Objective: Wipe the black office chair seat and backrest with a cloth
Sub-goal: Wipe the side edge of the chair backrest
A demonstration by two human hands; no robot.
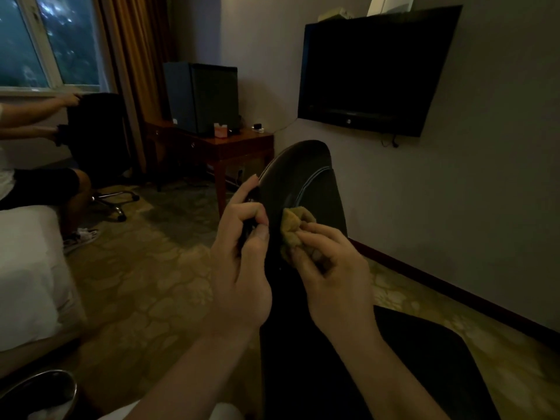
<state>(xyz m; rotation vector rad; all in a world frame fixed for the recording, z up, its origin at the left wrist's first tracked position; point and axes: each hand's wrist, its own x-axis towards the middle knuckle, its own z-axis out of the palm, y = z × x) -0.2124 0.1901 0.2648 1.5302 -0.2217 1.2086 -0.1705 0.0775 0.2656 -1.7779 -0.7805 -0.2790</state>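
Note:
The black office chair stands right in front of me, its backrest [298,177] rising at centre and its seat [394,359] spreading out below to the right. My left hand [242,262] grips the backrest's left edge, fingers curled round it. My right hand [330,268] holds a crumpled yellow-brown cloth [292,225] and presses it against the front of the backrest, low down.
A wall-mounted TV [372,74] hangs at the right. A wooden desk [230,147] with a dark mini fridge [203,98] stands behind. At left another person [39,177] handles a second black chair [97,137] beside a white bed [27,268]. A metal bin [39,392] sits bottom left.

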